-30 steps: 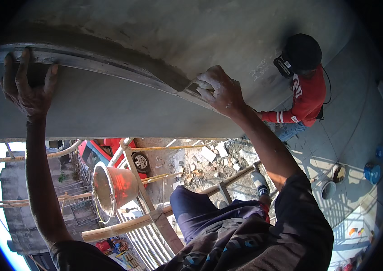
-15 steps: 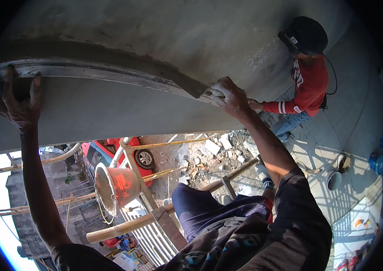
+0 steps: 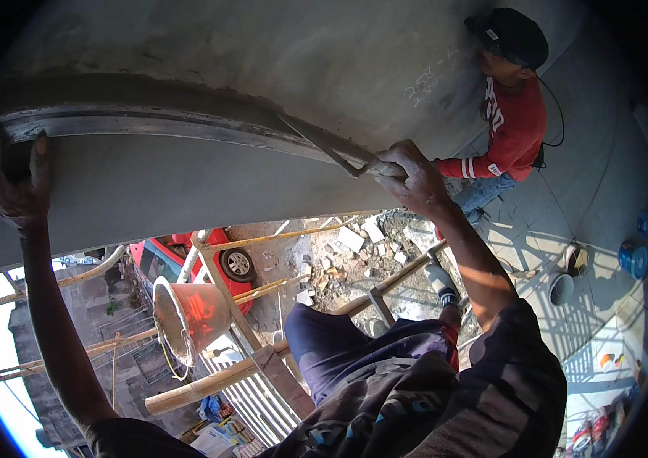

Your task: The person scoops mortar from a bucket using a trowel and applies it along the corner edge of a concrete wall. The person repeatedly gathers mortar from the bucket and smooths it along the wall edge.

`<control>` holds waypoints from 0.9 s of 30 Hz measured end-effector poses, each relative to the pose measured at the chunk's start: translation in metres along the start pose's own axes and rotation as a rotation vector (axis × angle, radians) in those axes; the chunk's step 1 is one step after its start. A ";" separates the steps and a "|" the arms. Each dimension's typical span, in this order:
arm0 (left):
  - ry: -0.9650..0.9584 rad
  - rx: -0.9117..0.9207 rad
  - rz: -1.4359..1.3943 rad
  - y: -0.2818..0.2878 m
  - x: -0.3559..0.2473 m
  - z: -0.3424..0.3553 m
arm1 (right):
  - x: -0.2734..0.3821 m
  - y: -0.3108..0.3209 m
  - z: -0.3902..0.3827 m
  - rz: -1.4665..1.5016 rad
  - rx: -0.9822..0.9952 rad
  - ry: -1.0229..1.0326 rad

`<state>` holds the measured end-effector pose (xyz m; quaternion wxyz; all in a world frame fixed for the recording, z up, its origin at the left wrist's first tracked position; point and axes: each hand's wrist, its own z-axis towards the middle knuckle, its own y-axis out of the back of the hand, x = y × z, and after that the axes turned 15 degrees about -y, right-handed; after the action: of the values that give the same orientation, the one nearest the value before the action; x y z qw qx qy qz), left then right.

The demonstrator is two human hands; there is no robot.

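My right hand (image 3: 408, 179) grips the handle of a plastering trowel (image 3: 322, 145), whose thin blade lies against the wet grey cement band on the concrete ledge (image 3: 186, 179). My left hand (image 3: 12, 187) is at the far left, fingers curled over a long metal straightedge (image 3: 148, 122) that runs along the top of the ledge. Fresh darker mortar sits above the straightedge on the wall (image 3: 263, 53). I stand on a bamboo scaffold (image 3: 255, 290), high above the ground.
An orange bucket (image 3: 186, 313) hangs from the scaffold below my left arm. A person in a red shirt and black cap (image 3: 511, 114) crouches at the right. A red car (image 3: 194, 259), rubble (image 3: 354, 244) and paint cans (image 3: 633, 258) lie far below.
My right hand has shifted right and lower along the ledge, and the trowel blade now shows pointing left. My left hand has slid lower and further left on the straightedge.
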<state>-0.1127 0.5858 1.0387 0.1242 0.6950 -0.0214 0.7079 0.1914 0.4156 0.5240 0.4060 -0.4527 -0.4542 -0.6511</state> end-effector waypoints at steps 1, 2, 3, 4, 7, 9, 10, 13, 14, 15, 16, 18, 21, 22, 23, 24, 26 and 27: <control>-0.017 0.002 -0.004 0.000 0.001 0.001 | 0.003 -0.001 0.005 -0.030 -0.045 -0.015; -0.017 0.012 -0.009 0.000 0.001 0.002 | 0.008 -0.004 0.012 -0.064 -0.098 -0.039; -0.039 -0.002 -0.008 0.000 0.002 0.003 | 0.013 -0.009 0.020 -0.058 -0.096 -0.030; -0.045 -0.003 0.007 0.000 0.001 0.003 | 0.018 -0.015 0.029 -0.051 -0.108 -0.035; -0.054 -0.009 0.041 0.000 0.000 0.003 | 0.034 -0.038 0.046 -0.054 -0.126 -0.038; -0.057 -0.013 0.062 0.000 0.002 0.002 | 0.038 -0.051 0.053 -0.103 -0.166 0.017; -0.066 -0.018 0.041 0.000 0.004 0.002 | 0.037 -0.054 0.055 -0.105 -0.153 -0.009; -0.079 -0.002 0.002 -0.002 0.011 -0.001 | 0.028 -0.055 0.055 -0.080 -0.153 0.077; -0.080 0.020 -0.018 -0.002 0.013 -0.002 | 0.023 -0.051 0.051 -0.086 -0.115 0.088; -0.088 0.022 -0.021 -0.003 0.015 -0.003 | 0.018 -0.045 0.047 -0.111 -0.071 0.073; -0.097 0.009 -0.020 -0.003 0.015 -0.004 | 0.012 -0.037 0.039 -0.099 -0.075 0.097; -0.104 -0.006 -0.018 -0.003 0.016 -0.005 | 0.005 -0.020 0.016 -0.055 -0.012 0.088; -0.119 0.022 0.013 -0.003 0.016 -0.005 | 0.002 -0.003 -0.022 0.029 0.031 0.023; -0.097 -0.031 -0.039 -0.004 0.015 -0.006 | 0.003 -0.004 -0.031 0.026 0.035 0.025; -0.094 -0.035 -0.077 -0.004 0.016 -0.005 | 0.005 -0.007 -0.039 0.153 0.071 -0.109; -0.072 -0.089 -0.098 -0.005 0.015 -0.006 | 0.008 -0.011 -0.046 0.270 0.099 -0.259; -0.117 0.022 -0.063 -0.003 0.020 -0.006 | 0.017 -0.025 -0.058 0.708 0.305 -0.628; -0.150 0.036 -0.039 -0.003 0.022 -0.008 | 0.022 -0.034 -0.060 0.816 0.304 -0.675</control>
<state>-0.1196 0.5939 1.0598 0.1234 0.7486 -0.0043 0.6515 0.1402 0.3643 0.5270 0.5183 -0.7118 -0.4359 -0.1865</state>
